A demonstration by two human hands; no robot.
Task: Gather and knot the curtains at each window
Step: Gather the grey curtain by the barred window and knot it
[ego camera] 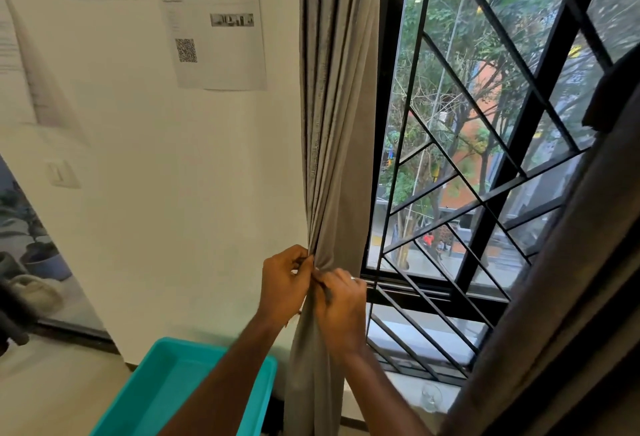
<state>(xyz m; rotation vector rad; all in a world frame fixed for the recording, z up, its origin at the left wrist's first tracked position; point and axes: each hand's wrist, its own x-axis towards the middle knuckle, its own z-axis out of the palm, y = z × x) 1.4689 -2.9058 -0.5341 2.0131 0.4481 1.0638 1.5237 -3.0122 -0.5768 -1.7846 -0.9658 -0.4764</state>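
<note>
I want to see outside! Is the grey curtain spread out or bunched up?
Bunched up. The grey curtain hangs in tight folds beside the window.

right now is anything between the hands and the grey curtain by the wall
Nothing visible. The left hand and right hand both already have a grip on the gathered curtain at sill height. The teal tub sits lower left, beside the hanging cloth, clear of both hands.

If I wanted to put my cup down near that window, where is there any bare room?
The teal tray below the left forearm shows a bare bottom. The sill strip between the grey curtain and the clear glass looks free. It is crowded where the left hand and right hand bunch the curtain.
</note>
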